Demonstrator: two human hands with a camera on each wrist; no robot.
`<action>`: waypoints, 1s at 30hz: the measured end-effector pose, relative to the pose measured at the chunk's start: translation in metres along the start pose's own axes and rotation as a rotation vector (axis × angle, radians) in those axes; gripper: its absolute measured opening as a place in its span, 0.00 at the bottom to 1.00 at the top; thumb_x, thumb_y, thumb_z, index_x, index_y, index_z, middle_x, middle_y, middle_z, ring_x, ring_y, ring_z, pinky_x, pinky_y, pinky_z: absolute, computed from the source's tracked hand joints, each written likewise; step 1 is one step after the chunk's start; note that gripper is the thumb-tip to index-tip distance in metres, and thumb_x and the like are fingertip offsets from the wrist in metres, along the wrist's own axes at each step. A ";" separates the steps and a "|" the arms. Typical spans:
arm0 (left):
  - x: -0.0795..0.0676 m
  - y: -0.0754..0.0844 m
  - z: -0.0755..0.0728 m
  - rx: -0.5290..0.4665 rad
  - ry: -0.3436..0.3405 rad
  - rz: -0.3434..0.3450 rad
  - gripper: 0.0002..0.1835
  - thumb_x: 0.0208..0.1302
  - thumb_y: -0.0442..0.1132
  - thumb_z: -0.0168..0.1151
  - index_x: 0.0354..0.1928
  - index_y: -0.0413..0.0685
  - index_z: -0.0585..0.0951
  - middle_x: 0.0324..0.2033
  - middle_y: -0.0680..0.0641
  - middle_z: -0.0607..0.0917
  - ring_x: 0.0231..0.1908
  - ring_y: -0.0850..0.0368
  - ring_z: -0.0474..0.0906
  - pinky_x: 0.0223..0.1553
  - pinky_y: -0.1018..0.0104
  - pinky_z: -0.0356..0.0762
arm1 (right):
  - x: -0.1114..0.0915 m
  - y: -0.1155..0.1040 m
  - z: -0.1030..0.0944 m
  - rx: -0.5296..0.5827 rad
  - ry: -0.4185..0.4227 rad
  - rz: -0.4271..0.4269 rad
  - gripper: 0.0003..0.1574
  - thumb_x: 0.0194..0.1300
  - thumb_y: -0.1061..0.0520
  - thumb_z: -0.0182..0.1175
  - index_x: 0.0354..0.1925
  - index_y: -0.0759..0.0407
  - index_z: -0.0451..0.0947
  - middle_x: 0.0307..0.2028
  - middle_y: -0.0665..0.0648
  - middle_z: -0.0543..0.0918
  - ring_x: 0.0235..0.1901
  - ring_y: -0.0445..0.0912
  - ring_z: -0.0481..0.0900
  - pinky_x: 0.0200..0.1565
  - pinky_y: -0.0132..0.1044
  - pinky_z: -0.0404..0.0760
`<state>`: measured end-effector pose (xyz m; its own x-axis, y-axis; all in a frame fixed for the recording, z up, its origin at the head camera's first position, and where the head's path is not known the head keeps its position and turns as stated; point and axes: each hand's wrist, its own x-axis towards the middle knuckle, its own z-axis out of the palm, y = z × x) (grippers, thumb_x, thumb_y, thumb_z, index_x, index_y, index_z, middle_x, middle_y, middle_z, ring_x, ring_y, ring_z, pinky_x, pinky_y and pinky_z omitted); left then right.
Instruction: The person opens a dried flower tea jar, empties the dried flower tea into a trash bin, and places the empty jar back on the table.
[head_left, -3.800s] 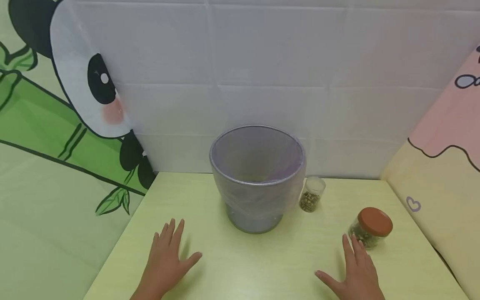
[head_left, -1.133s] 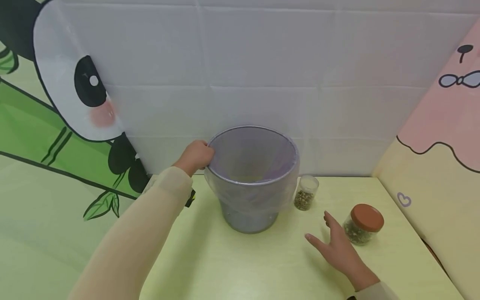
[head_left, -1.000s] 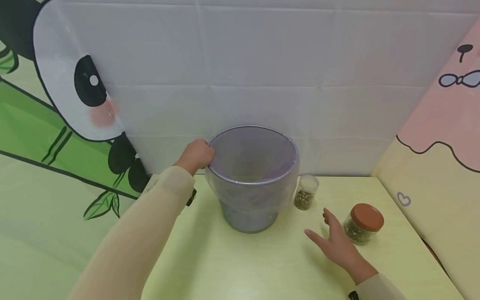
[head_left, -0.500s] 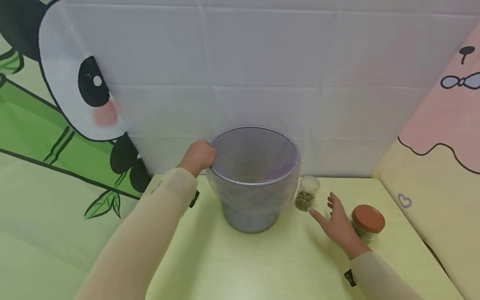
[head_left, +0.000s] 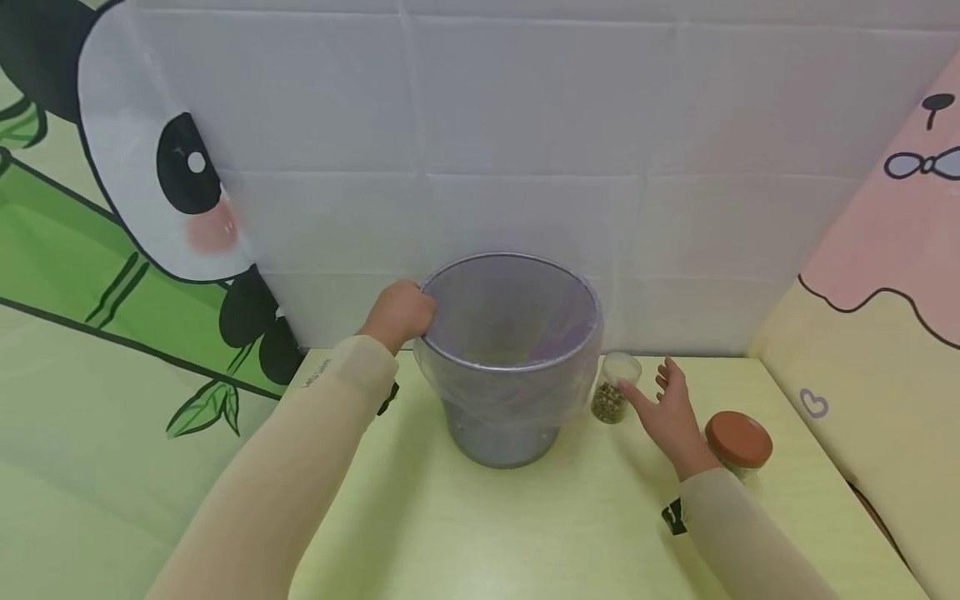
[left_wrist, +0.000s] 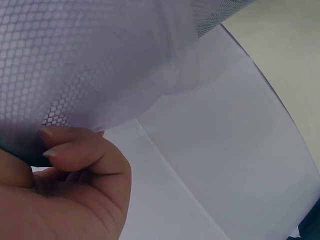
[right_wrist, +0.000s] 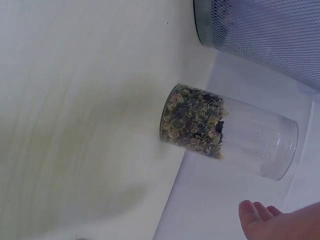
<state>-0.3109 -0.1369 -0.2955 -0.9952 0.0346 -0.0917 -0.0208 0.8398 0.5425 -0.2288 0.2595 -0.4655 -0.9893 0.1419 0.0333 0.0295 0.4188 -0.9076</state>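
A grey mesh wastebasket (head_left: 502, 442) lined with a thin translucent bag (head_left: 487, 396) stands upright at the table's back middle. My left hand (head_left: 400, 312) grips its left rim, fingers curled over the bag and mesh (left_wrist: 30, 65) in the left wrist view. Right of the basket stands a small clear jar (right_wrist: 200, 122), part filled with dried, mixed-colour bits. My right hand (head_left: 670, 417) reaches beside this jar with thumb and fingers spread. In the head view the thumb overlaps the jar; in the right wrist view the fingers (right_wrist: 255, 212) are apart from its top.
A wider glass jar with an orange-brown lid (head_left: 738, 439) stands at the right, partly hidden behind my right wrist. The pale yellow table (head_left: 450, 533) meets a white wall covering (head_left: 525, 125) at the back. Printed panels flank both sides.
My left hand went from above the table to the basket's rim and has kept hold there. My right hand has moved forward from near the lidded jar to the small clear jar.
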 end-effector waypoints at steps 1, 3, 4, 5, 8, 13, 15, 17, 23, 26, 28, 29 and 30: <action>0.000 0.000 0.000 0.001 -0.001 0.000 0.18 0.72 0.38 0.40 0.46 0.38 0.80 0.42 0.41 0.81 0.43 0.45 0.76 0.52 0.51 0.74 | 0.002 0.000 0.001 0.007 0.008 0.002 0.71 0.71 0.33 0.61 0.82 0.55 0.23 0.80 0.68 0.39 0.78 0.66 0.45 0.73 0.60 0.53; 0.000 0.001 0.000 -0.001 0.000 0.001 0.18 0.72 0.39 0.40 0.46 0.38 0.80 0.41 0.41 0.81 0.43 0.45 0.75 0.51 0.51 0.74 | 0.006 0.002 0.002 0.015 0.025 0.001 0.71 0.70 0.33 0.62 0.82 0.55 0.23 0.81 0.67 0.40 0.78 0.65 0.45 0.73 0.60 0.53; -0.001 0.001 0.000 -0.001 0.001 0.001 0.18 0.72 0.39 0.40 0.46 0.38 0.80 0.41 0.41 0.80 0.43 0.45 0.75 0.51 0.51 0.74 | 0.009 0.003 0.003 0.022 0.032 0.001 0.72 0.70 0.33 0.63 0.82 0.55 0.23 0.81 0.66 0.39 0.78 0.64 0.44 0.73 0.59 0.53; -0.001 0.001 0.000 -0.003 0.001 0.000 0.18 0.72 0.39 0.40 0.46 0.38 0.79 0.41 0.41 0.80 0.43 0.45 0.75 0.51 0.51 0.74 | 0.012 0.005 0.003 0.028 0.035 0.001 0.72 0.69 0.33 0.63 0.82 0.55 0.23 0.81 0.66 0.39 0.78 0.64 0.44 0.73 0.59 0.53; -0.001 0.002 0.000 -0.007 -0.002 -0.003 0.18 0.73 0.39 0.40 0.46 0.37 0.80 0.40 0.41 0.80 0.42 0.45 0.76 0.52 0.51 0.74 | 0.020 0.011 0.005 0.037 0.038 0.003 0.73 0.69 0.34 0.65 0.82 0.55 0.22 0.81 0.65 0.39 0.78 0.63 0.43 0.73 0.59 0.53; -0.001 0.002 0.001 -0.003 -0.004 -0.002 0.19 0.73 0.39 0.40 0.48 0.36 0.79 0.42 0.40 0.81 0.44 0.45 0.77 0.54 0.50 0.75 | 0.031 0.025 0.010 0.054 0.020 0.016 0.76 0.65 0.33 0.68 0.82 0.54 0.23 0.81 0.66 0.39 0.78 0.63 0.43 0.73 0.59 0.53; 0.000 0.002 0.002 0.000 -0.003 0.001 0.19 0.73 0.39 0.40 0.49 0.36 0.79 0.42 0.40 0.80 0.44 0.45 0.76 0.53 0.50 0.75 | 0.033 0.029 0.012 0.073 0.014 0.033 0.77 0.64 0.32 0.68 0.82 0.54 0.23 0.81 0.66 0.39 0.79 0.63 0.43 0.74 0.58 0.52; 0.001 0.001 0.002 -0.001 -0.011 -0.001 0.19 0.73 0.39 0.39 0.50 0.36 0.79 0.42 0.40 0.80 0.43 0.45 0.76 0.53 0.51 0.75 | 0.034 0.032 0.016 0.095 0.011 0.047 0.77 0.64 0.33 0.69 0.82 0.54 0.24 0.81 0.66 0.39 0.79 0.62 0.43 0.74 0.57 0.52; 0.004 -0.002 0.000 0.021 -0.007 0.003 0.19 0.73 0.39 0.39 0.50 0.35 0.77 0.41 0.40 0.78 0.41 0.45 0.75 0.51 0.51 0.74 | 0.042 0.038 0.026 0.150 0.004 0.057 0.77 0.63 0.34 0.71 0.82 0.56 0.26 0.81 0.66 0.41 0.79 0.61 0.45 0.75 0.55 0.52; 0.004 -0.002 0.000 0.010 -0.007 0.003 0.20 0.73 0.39 0.39 0.52 0.34 0.77 0.42 0.40 0.79 0.43 0.45 0.75 0.53 0.51 0.73 | 0.047 0.044 0.029 0.148 -0.014 0.082 0.78 0.62 0.33 0.71 0.82 0.54 0.26 0.80 0.66 0.42 0.78 0.61 0.46 0.74 0.56 0.53; 0.004 -0.002 0.001 0.004 -0.016 0.003 0.21 0.74 0.39 0.39 0.54 0.34 0.77 0.43 0.40 0.79 0.44 0.45 0.76 0.54 0.50 0.73 | 0.048 0.048 0.029 0.140 -0.027 0.099 0.78 0.62 0.33 0.71 0.82 0.54 0.25 0.80 0.66 0.43 0.78 0.61 0.46 0.74 0.57 0.52; 0.004 -0.003 0.001 0.001 -0.022 0.003 0.21 0.74 0.39 0.39 0.54 0.34 0.77 0.43 0.40 0.79 0.44 0.45 0.76 0.54 0.50 0.73 | 0.048 0.050 0.029 0.136 -0.034 0.107 0.78 0.62 0.33 0.71 0.82 0.54 0.25 0.80 0.67 0.44 0.78 0.62 0.46 0.74 0.58 0.53; 0.004 -0.003 0.002 0.000 -0.024 0.003 0.21 0.74 0.40 0.39 0.55 0.34 0.77 0.43 0.40 0.79 0.45 0.44 0.76 0.55 0.50 0.73 | 0.048 0.050 0.029 0.131 -0.041 0.107 0.78 0.63 0.33 0.70 0.82 0.55 0.25 0.80 0.68 0.45 0.78 0.63 0.45 0.73 0.60 0.53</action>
<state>-0.3148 -0.1382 -0.2987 -0.9927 0.0497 -0.1100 -0.0181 0.8398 0.5426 -0.2790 0.2612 -0.5218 -0.9866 0.1415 -0.0816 0.1192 0.2824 -0.9518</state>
